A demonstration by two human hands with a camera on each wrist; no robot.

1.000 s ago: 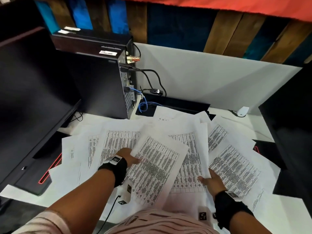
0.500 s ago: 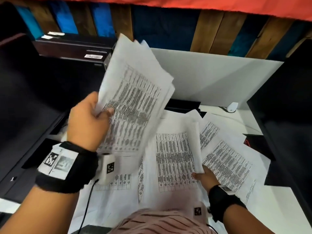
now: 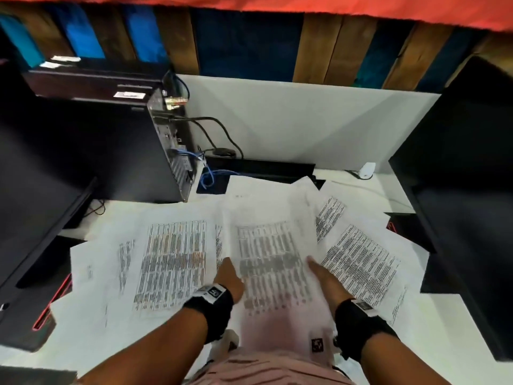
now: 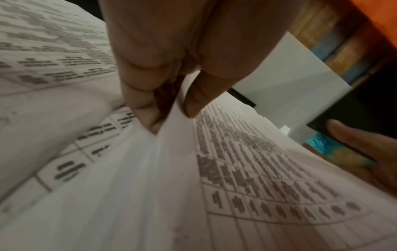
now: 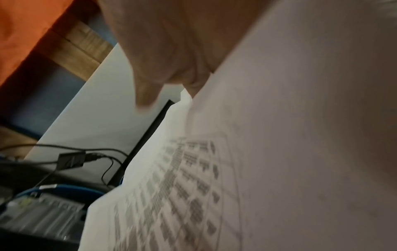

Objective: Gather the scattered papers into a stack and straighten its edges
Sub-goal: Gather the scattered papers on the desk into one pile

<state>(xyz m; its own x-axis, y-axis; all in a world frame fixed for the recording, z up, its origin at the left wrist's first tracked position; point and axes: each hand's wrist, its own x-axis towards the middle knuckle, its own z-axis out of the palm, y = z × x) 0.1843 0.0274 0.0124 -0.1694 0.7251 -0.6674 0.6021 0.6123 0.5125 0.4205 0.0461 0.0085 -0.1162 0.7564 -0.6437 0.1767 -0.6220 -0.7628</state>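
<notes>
A bundle of printed sheets (image 3: 266,259) is held up over the middle of the desk between both hands. My left hand (image 3: 227,276) pinches its left edge (image 4: 171,129) between thumb and fingers. At the bundle's right edge, my right hand (image 3: 322,273) has its thumb (image 5: 146,95) on the printed side, and its fingers are hidden behind the paper (image 5: 268,152). More loose sheets lie spread on the white desk, a wide overlapping group on the left (image 3: 172,259) and others fanned out on the right (image 3: 361,262).
A black computer tower (image 3: 111,151) with cables (image 3: 216,126) stands at the back left, next to a dark monitor (image 3: 33,190). Another black monitor (image 3: 466,190) fills the right side. A white partition (image 3: 291,120) closes the back, with a small white adapter (image 3: 366,169) at its foot.
My left hand has swung its raised sheets down from the upper left onto those in my right hand. Both hands now hold one bundle at the middle.
</notes>
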